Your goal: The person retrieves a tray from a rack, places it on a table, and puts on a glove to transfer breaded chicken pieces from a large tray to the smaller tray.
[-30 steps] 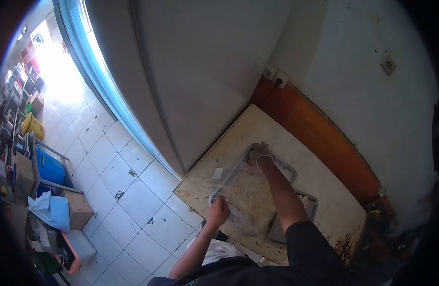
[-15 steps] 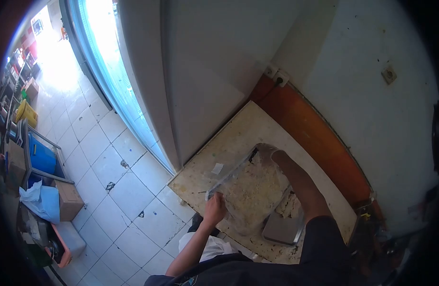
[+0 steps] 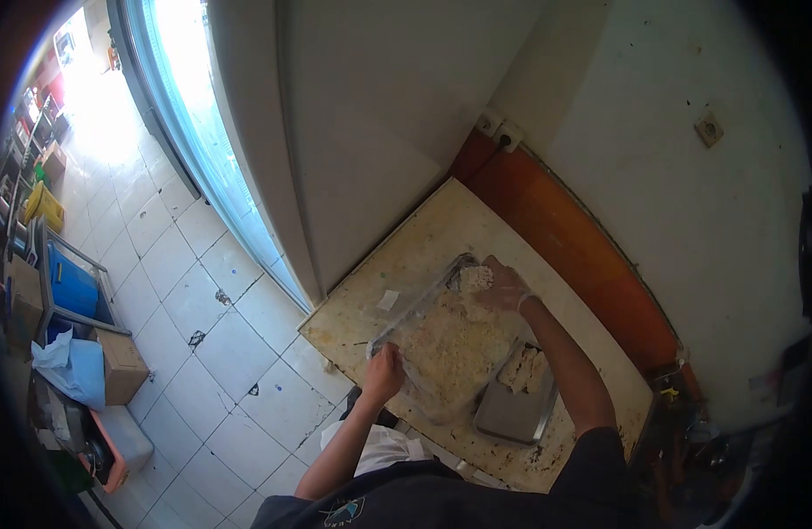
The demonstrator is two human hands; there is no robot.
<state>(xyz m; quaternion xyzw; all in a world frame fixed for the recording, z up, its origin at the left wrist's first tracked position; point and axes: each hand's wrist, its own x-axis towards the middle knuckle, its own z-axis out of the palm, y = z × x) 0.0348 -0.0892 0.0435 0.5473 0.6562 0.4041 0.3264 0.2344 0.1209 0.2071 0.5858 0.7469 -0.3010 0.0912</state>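
Note:
A clear plastic bag [image 3: 441, 353] filled with a pale, crumbly, lumpy mass lies on the worn table. My left hand [image 3: 385, 374] is closed on the bag's left edge. At the bag's far end my right hand [image 3: 504, 289], which seems to wear a thin clear glove, grips a pale crumbly clump [image 3: 475, 279]. Just right of the bag sits a shallow metal tray [image 3: 510, 421]. Flat, pale pieces [image 3: 522, 368] of similar stuff lie at the tray's far end.
The cream table [image 3: 459, 212] stands in a corner, against an orange-banded wall with sockets. A small white paper [image 3: 388, 300] lies left of the bag. Across the tiled floor are a blue bin [image 3: 74, 282], cardboard boxes [image 3: 122, 366] and an orange-rimmed container [image 3: 128, 448].
My right hand has come out from inside the bag's far end, and a pale clump now shows in its fingers. My left hand keeps its hold on the bag's edge.

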